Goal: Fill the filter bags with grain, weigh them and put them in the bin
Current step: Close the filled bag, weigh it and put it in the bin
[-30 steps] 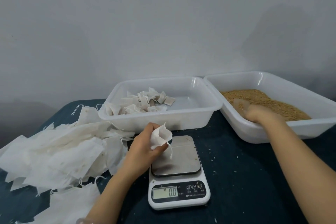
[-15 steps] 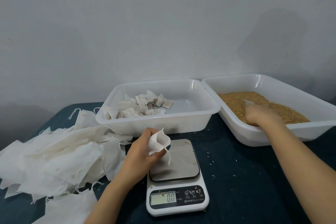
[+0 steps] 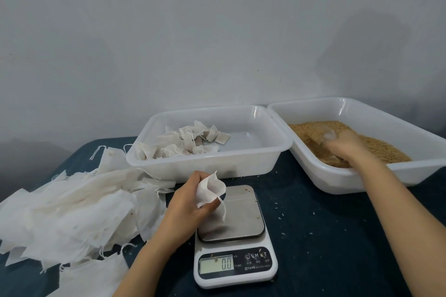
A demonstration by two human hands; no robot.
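Hands placed as before: keeps the left hand pinching the filter bag open above the zeroed scale, works the blurred right hand, grip unreadable, in the grain; filling still pending.

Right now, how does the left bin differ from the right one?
The left bin holds filled filter bags, bunched toward its left side; the right bin holds loose grain. The right hand, blurred, is in the right bin; no hand is in the left bin. Both are white plastic trays, side by side on the dark table.
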